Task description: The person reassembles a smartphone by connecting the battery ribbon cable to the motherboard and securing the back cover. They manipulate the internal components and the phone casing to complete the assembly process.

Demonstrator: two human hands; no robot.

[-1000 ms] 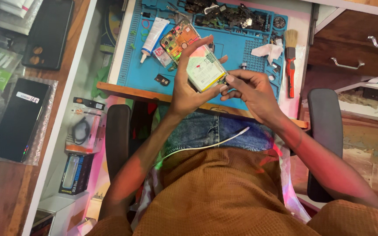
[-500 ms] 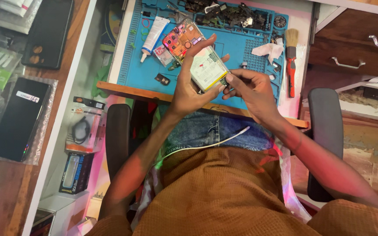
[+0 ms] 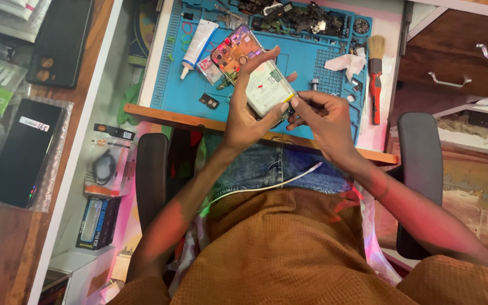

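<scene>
This is a small electronics repair workshop, the kind where phones are opened and fixed. A blue silicone repair mat (image 3: 312, 62) with moulded trays covers the desk (image 3: 210, 120), and its upper compartments hold a heap of small dark parts (image 3: 289, 14). An opened phone (image 3: 234, 49) with its coloured circuit boards bare lies on the mat beside a white tube of adhesive (image 3: 197, 40). A red-handled brush (image 3: 375, 73) and a crumpled tissue (image 3: 345, 62) lie at the mat's right side. To the left, a phone in bubble wrap (image 3: 21, 152), a dark phone case (image 3: 60, 39) and packaged cable accessories (image 3: 105, 166) lie about. Wooden drawers with metal handles (image 3: 453, 73) stand to the right.
</scene>
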